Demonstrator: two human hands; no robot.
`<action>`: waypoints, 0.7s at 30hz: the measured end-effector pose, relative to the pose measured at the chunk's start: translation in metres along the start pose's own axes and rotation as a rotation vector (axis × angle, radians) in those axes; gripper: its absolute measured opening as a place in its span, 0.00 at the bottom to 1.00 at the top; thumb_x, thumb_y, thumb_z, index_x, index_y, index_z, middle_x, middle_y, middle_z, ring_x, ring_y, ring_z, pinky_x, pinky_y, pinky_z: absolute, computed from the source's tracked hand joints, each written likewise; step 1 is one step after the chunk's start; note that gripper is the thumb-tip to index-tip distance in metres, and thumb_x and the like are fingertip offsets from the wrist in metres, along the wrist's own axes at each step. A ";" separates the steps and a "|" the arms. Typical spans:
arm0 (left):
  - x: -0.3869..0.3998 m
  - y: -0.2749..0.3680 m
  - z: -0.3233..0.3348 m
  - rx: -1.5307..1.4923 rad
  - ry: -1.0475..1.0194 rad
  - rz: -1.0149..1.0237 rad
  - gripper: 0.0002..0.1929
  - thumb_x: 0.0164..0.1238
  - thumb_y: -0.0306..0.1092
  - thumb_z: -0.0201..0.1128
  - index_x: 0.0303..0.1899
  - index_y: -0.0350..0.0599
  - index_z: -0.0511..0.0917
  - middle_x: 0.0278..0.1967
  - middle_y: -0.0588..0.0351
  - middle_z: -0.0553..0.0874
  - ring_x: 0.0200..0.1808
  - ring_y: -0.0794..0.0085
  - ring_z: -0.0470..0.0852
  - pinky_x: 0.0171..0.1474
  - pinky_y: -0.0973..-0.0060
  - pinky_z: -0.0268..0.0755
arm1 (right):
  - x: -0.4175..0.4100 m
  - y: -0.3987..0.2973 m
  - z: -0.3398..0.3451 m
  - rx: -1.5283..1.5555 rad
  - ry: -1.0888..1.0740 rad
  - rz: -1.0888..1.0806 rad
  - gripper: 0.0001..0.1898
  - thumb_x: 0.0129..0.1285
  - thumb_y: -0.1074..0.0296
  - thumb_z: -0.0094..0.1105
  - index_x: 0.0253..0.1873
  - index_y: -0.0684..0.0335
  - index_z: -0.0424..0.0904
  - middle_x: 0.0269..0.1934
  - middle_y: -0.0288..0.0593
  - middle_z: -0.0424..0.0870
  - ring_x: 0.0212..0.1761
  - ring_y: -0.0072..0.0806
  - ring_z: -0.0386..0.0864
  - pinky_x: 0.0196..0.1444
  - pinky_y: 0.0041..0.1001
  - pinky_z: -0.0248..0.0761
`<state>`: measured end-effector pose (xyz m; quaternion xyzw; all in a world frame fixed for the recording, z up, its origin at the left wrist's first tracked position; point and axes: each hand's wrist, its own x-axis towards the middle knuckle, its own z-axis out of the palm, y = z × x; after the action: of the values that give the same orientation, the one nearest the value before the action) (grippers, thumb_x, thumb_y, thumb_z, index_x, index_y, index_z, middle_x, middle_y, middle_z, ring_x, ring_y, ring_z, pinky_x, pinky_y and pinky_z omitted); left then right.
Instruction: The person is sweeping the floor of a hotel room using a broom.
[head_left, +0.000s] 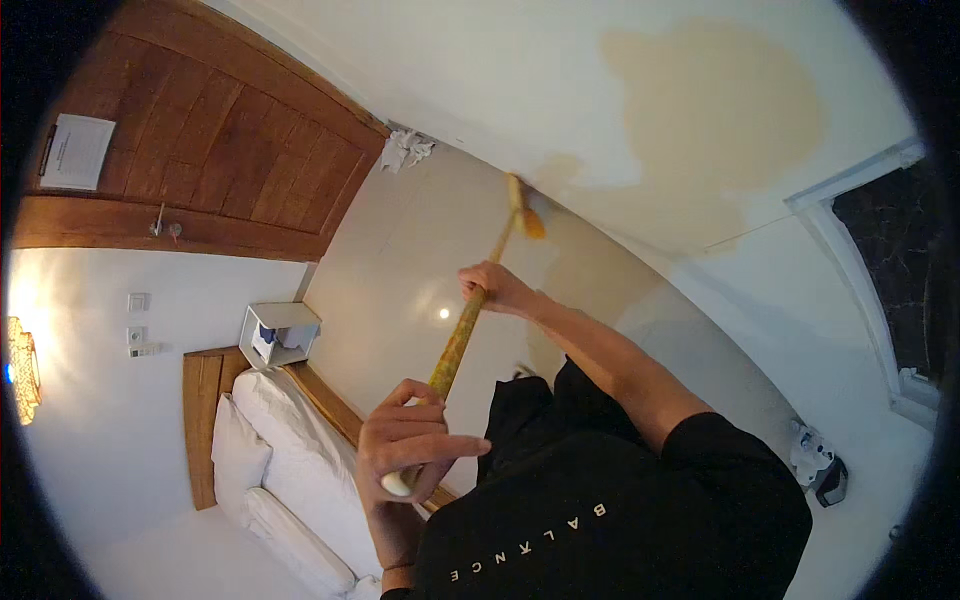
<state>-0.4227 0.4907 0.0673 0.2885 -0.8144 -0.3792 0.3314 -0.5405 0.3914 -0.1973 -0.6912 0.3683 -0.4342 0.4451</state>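
Both hands hold one long-handled broom (460, 340), its handle yellow and patterned. My left hand (401, 442) wraps the upper end near its white cap, the index finger stretched out to the side. Farther down the handle, my right hand (499, 289) is closed around it. The handle slants away to the yellow and orange broom head (529, 217), which is low by the foot of the white wall (570, 120). Blur hides the bristle detail. Below it spreads a pale, glossy floor (397, 247).
Crumpled white paper or cloth (405, 150) lies in the corner beside the wooden door (247, 142). At left stand a white open cube shelf (279, 326) and a wood-framed bed (300, 442) with white bedding. A white-and-dark item (817, 461) sits at far right, below a window (896, 262).
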 end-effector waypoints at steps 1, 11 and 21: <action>0.002 -0.004 -0.001 0.097 0.002 0.006 0.04 0.34 0.27 0.58 0.18 0.48 0.78 0.06 0.67 0.66 0.10 0.80 0.63 0.29 0.78 0.60 | 0.015 0.000 0.001 -0.002 0.003 0.004 0.05 0.39 0.75 0.50 0.21 0.63 0.63 0.16 0.43 0.71 0.22 0.41 0.71 0.22 0.32 0.61; -0.024 -0.026 -0.149 -0.574 -0.015 0.453 0.07 0.50 0.34 0.57 0.19 0.49 0.79 0.06 0.64 0.67 0.08 0.79 0.63 0.26 0.76 0.63 | -0.001 -0.092 0.058 -0.203 -0.042 0.078 0.08 0.36 0.73 0.52 0.21 0.61 0.61 0.15 0.46 0.67 0.20 0.43 0.68 0.20 0.36 0.56; -0.043 -0.131 -0.113 -0.658 -0.300 -0.041 0.05 0.46 0.22 0.56 0.27 0.39 0.79 0.22 0.56 0.81 0.19 0.72 0.74 0.35 0.72 0.64 | -0.096 -0.033 0.091 -0.385 0.019 0.587 0.08 0.39 0.69 0.52 0.20 0.62 0.62 0.16 0.47 0.67 0.20 0.43 0.68 0.21 0.35 0.58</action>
<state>-0.2814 0.4024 0.0036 0.1240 -0.6824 -0.6656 0.2756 -0.4856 0.5149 -0.2135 -0.6229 0.6308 -0.2166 0.4089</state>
